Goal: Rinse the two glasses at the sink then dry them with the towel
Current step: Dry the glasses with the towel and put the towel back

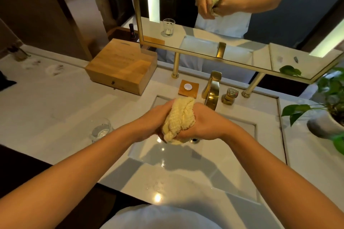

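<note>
the left hand (pixel 155 119) and the right hand (pixel 202 123) are both closing around a bunched pale yellow ribbed towel (pixel 178 119), one on each side, holding it in the air over the back part of the white rectangular sink basin (pixel 186 156). the left hand's fingers are curling under the towel's lower end; the right palm is pressing against its right flank. whether a glass is sitting inside the cloth cannot be told from above — in the gold-framed wall mirror (pixel 242 57) a dark edge is showing below the towel between the reflected hands, too small to name.

just behind the hands a brushed gold faucet (pixel 212 89) is arching toward the basin, with a gold handle (pixel 229 95) to its right and a small wooden square dish holding a round white disc (pixel 188 87) to its left. a clear drinking glass (pixel 101 130) is standing upright on the white marble counter (pixel 46 102), beside the basin's left edge — apart from both hands. a light wooden box with a small drawer (pixel 121 69) is sitting at the counter's back edge, and a green leafy potted plant (pixel 327 102) is standing at the right edge.
</note>
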